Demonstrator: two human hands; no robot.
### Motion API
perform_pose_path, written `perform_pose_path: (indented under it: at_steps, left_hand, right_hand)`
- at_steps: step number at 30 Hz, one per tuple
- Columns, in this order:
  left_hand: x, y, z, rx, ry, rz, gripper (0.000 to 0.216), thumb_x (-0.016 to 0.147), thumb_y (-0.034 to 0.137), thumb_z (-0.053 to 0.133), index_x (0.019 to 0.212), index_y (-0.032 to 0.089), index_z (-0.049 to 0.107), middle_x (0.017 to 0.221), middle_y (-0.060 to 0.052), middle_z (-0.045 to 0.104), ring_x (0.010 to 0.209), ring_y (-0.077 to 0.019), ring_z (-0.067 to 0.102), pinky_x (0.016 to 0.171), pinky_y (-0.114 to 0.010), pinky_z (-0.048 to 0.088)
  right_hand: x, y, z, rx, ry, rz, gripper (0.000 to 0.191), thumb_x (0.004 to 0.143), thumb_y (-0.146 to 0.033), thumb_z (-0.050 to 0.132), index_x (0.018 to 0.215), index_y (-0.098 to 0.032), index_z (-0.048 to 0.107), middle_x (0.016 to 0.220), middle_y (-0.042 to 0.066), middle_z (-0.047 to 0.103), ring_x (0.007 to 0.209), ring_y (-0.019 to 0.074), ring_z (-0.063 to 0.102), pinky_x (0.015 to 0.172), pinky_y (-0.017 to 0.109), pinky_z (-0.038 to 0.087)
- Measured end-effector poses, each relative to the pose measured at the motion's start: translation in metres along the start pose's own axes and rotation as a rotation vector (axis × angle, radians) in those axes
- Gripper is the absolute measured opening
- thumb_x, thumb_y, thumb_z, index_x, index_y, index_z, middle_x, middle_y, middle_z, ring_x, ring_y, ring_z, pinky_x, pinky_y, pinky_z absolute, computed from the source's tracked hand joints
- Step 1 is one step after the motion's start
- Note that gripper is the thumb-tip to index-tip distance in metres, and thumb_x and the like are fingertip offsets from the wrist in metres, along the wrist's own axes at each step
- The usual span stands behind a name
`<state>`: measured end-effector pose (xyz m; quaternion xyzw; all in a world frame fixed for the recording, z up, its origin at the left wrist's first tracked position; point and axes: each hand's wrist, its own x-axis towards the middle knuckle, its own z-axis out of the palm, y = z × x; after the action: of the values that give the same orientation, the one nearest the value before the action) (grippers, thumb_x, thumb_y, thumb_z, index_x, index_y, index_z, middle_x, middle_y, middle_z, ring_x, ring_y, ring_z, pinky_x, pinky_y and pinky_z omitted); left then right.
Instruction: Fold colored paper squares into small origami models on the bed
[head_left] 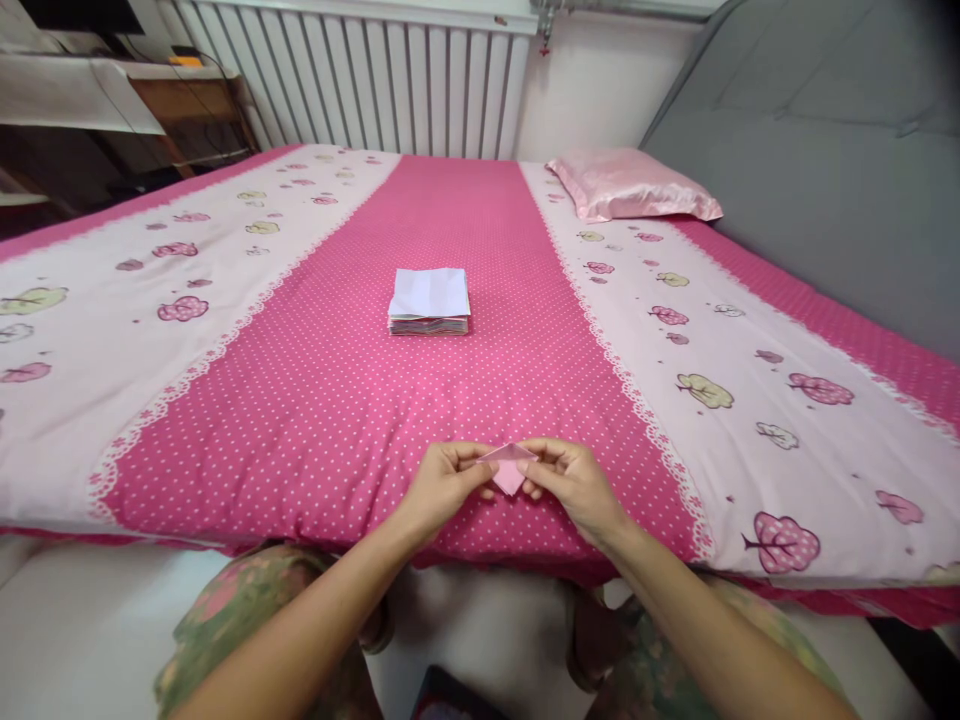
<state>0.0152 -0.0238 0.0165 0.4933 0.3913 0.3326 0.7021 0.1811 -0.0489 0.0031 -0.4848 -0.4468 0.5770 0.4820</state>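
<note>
At the near edge of the bed, the left hand (pixel 450 482) sits at nine o'clock and the right hand (pixel 568 482) at three, with the folded pink paper (pixel 511 478) between them at the centre of the dial. Each hand pinches one side of it, thumb on the near face and fingers curled behind; the lower point aims toward six o'clock. The paper is small in view and the rear fingers are partly hidden, so I can't be sure how its layers lie.

To do this well, I would bring the edges level before pressing, match the pinch on both sides, and run a thumb firmly along each crease. The thumbs cover the side corners, which makes alignment harder to check, and the polka-dot quilt (pixel 360 430) below looks too soft to crease against, so the pressure should come from the fingers.

Farther out, at eleven o'clock, a stack of paper (pixel 430 295) rests on the quilt, apart from both hands, its top sheet pale. Beyond, the pink pillow (pixel 637 185) lies near one o'clock, beside the grey headboard (pixel 817 130). The white radiator (pixel 375 80) stands along the wall past the stack.
</note>
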Motion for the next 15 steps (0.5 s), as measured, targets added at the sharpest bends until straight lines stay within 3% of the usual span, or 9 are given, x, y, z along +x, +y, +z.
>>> perform_pose_path:
  at_steps: [9, 15]
  left_hand:
    - [-0.0027, 0.0064, 0.0017, -0.107, 0.050, -0.064, 0.019, 0.068, 0.018, 0.060, 0.084, 0.012, 0.070, 0.071, -0.007, 0.070, 0.062, -0.0123, 0.063, 0.060, -0.024, 0.051]
    - [-0.0038, 0.0066, 0.0012, -0.115, 0.040, -0.031, 0.018, 0.067, 0.019, 0.060, 0.080, 0.010, 0.069, 0.071, -0.007, 0.070, 0.060, -0.0120, 0.062, 0.061, -0.025, 0.051]
  right_hand:
    - [-0.0014, -0.0028, -0.0027, 0.028, 0.010, -0.014, 0.015, 0.069, -0.019, 0.058, 0.077, -0.018, 0.071, 0.055, 0.000, 0.064, 0.049, 0.0081, 0.056, 0.051, 0.021, 0.045]
    - [-0.0037, -0.0032, -0.0042, -0.072, -0.032, -0.134, 0.013, 0.072, -0.026, 0.060, 0.078, -0.018, 0.069, 0.065, 0.003, 0.068, 0.057, 0.0118, 0.062, 0.056, 0.025, 0.050]
